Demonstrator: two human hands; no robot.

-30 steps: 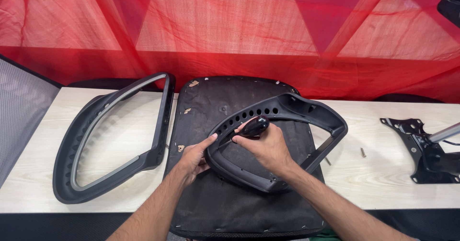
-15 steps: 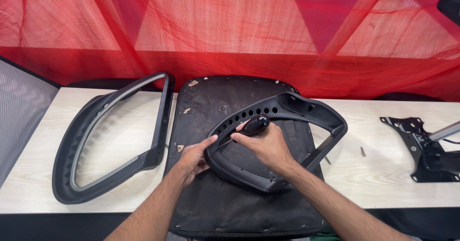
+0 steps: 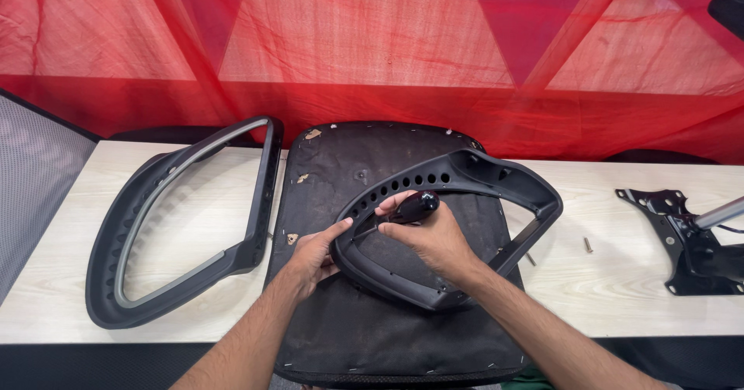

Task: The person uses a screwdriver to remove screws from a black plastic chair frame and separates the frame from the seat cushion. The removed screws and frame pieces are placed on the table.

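A pale wood-grain surface carries a black upturned seat pad at its middle, a black armrest loop at the left, a black metal bracket at the right, and two loose screws between pad and bracket.

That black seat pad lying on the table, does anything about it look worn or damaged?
Yes. The seat pad's dark underside cover looks scuffed, with small torn patches showing pale material near its upper left and left edge. Two loose screws lie on the table to the right.
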